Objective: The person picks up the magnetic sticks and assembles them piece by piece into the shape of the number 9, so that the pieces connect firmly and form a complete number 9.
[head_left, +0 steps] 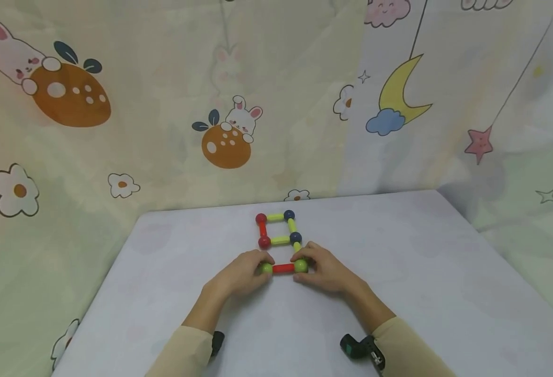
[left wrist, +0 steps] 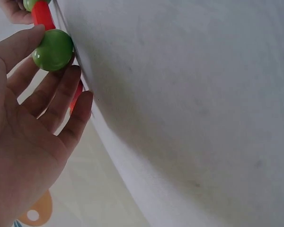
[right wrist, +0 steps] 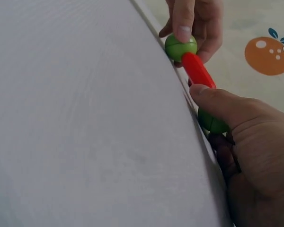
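In the head view, a red rod [head_left: 283, 268] lies between two green balls near the middle of the table. My left hand [head_left: 247, 271] pinches the left green ball [left wrist: 53, 50] between thumb and fingers. The right green ball [head_left: 301, 266] is gripped by my right hand [head_left: 325, 267], whose thumb lies beside the red rod's end in the right wrist view. From that ball a yellow-green rod [head_left: 297, 246] runs up to a dark blue ball [head_left: 295, 237], partly behind my right fingers. Beyond it stands a square of rods with two red balls [head_left: 264, 242] and another dark blue ball [head_left: 289, 214].
A white-covered table [head_left: 172, 251] carries the pieces, its back edge just past the square. Behind it hangs a patterned cloth [head_left: 163, 131] with rabbits, flowers and a moon. Dark wrist devices [head_left: 358, 346] sit by both sleeves.
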Tool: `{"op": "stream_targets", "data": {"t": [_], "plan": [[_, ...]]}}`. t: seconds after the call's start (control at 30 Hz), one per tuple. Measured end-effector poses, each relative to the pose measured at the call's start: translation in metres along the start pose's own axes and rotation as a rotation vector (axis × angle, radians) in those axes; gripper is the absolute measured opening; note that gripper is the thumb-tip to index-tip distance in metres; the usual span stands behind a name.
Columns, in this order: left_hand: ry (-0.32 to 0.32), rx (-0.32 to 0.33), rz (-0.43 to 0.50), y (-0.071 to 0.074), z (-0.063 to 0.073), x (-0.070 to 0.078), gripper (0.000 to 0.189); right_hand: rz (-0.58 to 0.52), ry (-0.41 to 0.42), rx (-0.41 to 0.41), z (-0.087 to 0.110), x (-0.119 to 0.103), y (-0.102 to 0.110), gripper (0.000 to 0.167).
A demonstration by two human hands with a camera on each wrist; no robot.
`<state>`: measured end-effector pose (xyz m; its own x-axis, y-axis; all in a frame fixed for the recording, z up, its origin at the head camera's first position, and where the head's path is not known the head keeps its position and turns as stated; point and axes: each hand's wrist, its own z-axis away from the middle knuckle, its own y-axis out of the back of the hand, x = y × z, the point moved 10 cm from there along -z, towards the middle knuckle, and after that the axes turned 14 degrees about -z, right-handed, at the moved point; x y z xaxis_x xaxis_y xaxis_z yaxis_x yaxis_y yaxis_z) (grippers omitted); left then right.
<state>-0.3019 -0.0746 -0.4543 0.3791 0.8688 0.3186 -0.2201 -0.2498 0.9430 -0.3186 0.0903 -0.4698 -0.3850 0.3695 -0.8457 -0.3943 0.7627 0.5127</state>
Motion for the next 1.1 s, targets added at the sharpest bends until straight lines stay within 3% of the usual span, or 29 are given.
{"op": "stream_targets", "data": {"t": [0.33,0.6,0.87,1.1], "plan": [[-0.014,0.002,0.009,-0.009,0.0,-0.005,0.031,-0.06,0.005,-0.01,0.002,0.013,-0.005,0.039],[-0.034,0.01,0.027,-0.016,-0.006,-0.001,0.033,-0.032,-0.019,0.008,0.008,0.019,0.003,0.039],[-0.052,-0.028,0.05,-0.027,-0.005,0.004,0.034,-0.018,-0.065,0.027,0.022,0.027,-0.004,0.041],[-0.043,-0.01,0.042,-0.018,-0.003,-0.001,0.034,0.009,-0.046,0.037,0.014,0.019,-0.007,0.041]]}}
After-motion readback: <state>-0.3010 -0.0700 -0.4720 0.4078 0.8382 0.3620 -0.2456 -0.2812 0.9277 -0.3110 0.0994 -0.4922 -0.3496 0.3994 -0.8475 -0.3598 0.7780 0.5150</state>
